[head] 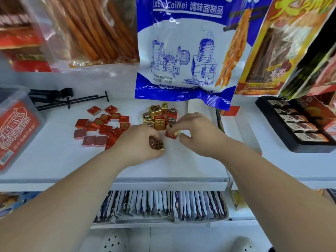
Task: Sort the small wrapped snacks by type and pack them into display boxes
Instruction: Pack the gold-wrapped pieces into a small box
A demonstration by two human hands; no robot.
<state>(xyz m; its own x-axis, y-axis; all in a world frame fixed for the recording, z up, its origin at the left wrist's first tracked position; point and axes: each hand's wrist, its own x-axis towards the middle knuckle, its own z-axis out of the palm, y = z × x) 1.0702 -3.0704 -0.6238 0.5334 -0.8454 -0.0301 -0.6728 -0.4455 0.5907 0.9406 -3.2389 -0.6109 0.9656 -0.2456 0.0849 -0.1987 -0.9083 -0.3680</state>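
While both arms reach forward, left hand (141,140) fingers pinch a gold snack (157,145).

At frame centre, on a white shelf (54,160), the left hand (140,142) pinches a gold snack (157,145). The right hand (196,131) grips a red snack (171,134) below the gold cluster (157,115). Red squares (101,128) lie left.

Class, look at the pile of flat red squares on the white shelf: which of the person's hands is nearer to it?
Left. The left hand sits right at the edge of the red squares, gripping a gold snack. The right hand is farther off, beyond the gold and red cube cluster.
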